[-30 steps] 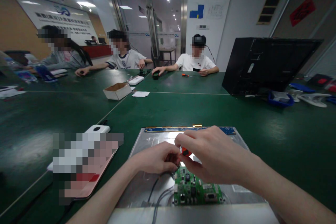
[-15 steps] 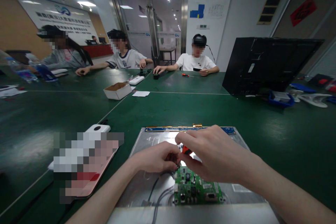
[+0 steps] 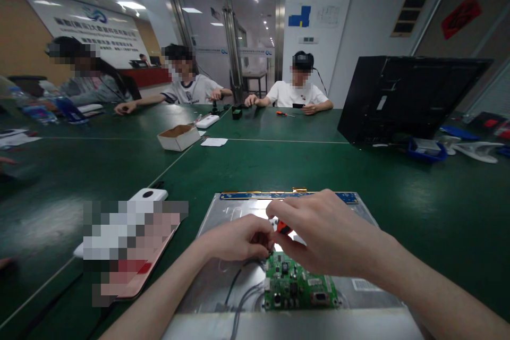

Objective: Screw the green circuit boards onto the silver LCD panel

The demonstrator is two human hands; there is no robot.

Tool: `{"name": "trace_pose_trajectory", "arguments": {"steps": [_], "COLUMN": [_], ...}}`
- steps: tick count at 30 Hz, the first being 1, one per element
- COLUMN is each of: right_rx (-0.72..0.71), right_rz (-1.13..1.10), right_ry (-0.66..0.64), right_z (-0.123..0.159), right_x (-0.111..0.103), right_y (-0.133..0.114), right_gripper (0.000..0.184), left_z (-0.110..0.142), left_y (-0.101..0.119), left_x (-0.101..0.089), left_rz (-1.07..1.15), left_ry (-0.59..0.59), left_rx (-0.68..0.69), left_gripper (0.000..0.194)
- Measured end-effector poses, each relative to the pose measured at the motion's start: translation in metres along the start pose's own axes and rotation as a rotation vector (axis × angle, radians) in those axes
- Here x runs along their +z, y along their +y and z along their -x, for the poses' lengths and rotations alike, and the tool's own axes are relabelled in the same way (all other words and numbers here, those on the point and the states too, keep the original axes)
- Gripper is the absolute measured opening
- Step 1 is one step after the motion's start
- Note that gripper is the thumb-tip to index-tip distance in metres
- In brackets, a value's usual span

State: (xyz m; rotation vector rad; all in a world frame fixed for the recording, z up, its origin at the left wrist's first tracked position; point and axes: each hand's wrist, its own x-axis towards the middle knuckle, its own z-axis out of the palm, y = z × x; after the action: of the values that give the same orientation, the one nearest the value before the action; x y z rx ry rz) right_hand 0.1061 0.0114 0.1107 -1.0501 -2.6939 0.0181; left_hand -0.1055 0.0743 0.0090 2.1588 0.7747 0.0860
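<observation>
A green circuit board (image 3: 297, 287) lies on the silver metal back of a display panel (image 3: 215, 287), and grey cables run from the board's left side. Above the board's upper left corner, my right hand (image 3: 324, 236) is closed round a screwdriver (image 3: 283, 227), of which only a bit of the orange and black handle shows. My left hand (image 3: 243, 236) is closed right beside it, its fingertips pinched at the board's upper left corner. What those fingertips hold, if anything, is hidden. A blue strip board (image 3: 239, 196) runs along the panel's far edge.
A white device (image 3: 149, 195) and a pink phone-like slab (image 3: 159, 244), partly blurred out, lie to the left. Farther back are an open carton (image 3: 179, 141), another screwdriver (image 3: 282, 113) and a large black monitor (image 3: 406, 98). Several co-workers sit across the green table (image 3: 279, 162).
My hands hold their places. Across the table, a co-worker's hand has drawn back from a small dark object. Another person's fingers have come in at the left edge.
</observation>
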Motion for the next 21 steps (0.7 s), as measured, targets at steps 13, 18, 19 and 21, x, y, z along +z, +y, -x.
{"name": "trace_pose_trajectory", "arguments": {"steps": [13,18,19,21], "right_rx": [0.003,-0.049,-0.052,-0.045], "right_rz": [-0.001,-0.016,-0.017,-0.011], "right_ry": [0.005,0.034,0.037,0.04], "right_z": [0.0007,0.0015,0.0012,0.0005], "right_x": [-0.0013,-0.0001,0.0003,0.001], "right_y": [0.0005,0.0009,0.0009,0.0011], "right_gripper": [0.009,0.006,0.006,0.006], "left_z": [-0.0003,0.0008,0.0009,0.0008], "left_y": [-0.003,-0.0037,-0.0034,-0.0026], "left_x": [-0.0006,0.0001,0.0001,-0.0001], "left_rz": [0.005,-0.007,-0.008,-0.007], "left_ry": [-0.006,0.009,0.01,0.011], "left_rx": [0.033,0.003,-0.001,-0.004], "left_gripper": [0.015,0.016,0.016,0.016]}}
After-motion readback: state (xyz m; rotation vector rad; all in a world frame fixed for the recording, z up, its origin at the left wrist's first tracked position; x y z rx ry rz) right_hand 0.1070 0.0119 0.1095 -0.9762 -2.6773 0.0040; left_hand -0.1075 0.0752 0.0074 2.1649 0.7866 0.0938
